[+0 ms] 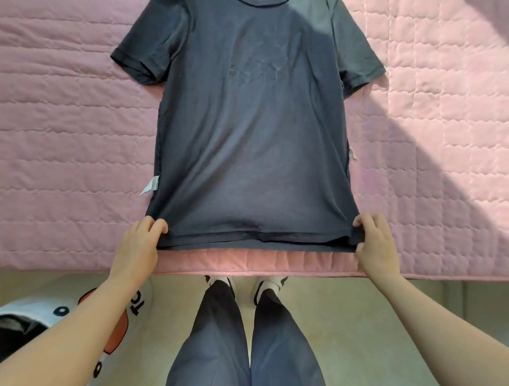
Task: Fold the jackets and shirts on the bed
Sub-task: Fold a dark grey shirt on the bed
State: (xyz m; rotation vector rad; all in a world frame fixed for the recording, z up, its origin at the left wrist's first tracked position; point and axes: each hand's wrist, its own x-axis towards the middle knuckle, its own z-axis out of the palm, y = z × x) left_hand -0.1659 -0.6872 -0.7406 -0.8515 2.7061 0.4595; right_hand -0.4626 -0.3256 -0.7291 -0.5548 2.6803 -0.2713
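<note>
While the dark navy short-sleeved cotton T-shirt lies flat on the pink quilted bed cover, both hands hold it at the hem. The shirt is spread lengthwise, its collar towards the far edge of the bed and cut off by the top of the view. Its hem runs just along the near edge, midway between the bed's left and right sides.

The left hand pinches the hem's left corner, its fingers curled over the top of the cloth. The right hand pinches the right corner in the same way, fingers bent over the fabric and the thumb against the hem's edge. Between the two hands the hem is drawn nearly straight.

Both short sleeves are spread outwards on the cover, the left sleeve and the right sleeve angling away from the body of the shirt. A small white care label sticks out from the left side seam, low down and resting on the pink cover.

Below the near edge of the bed, the person's grey-blue trousers and white shoes with black trim stand on the pale beige floor. A white cloth with orange and black print shows at the lower left, partly hidden behind the left forearm.
</note>
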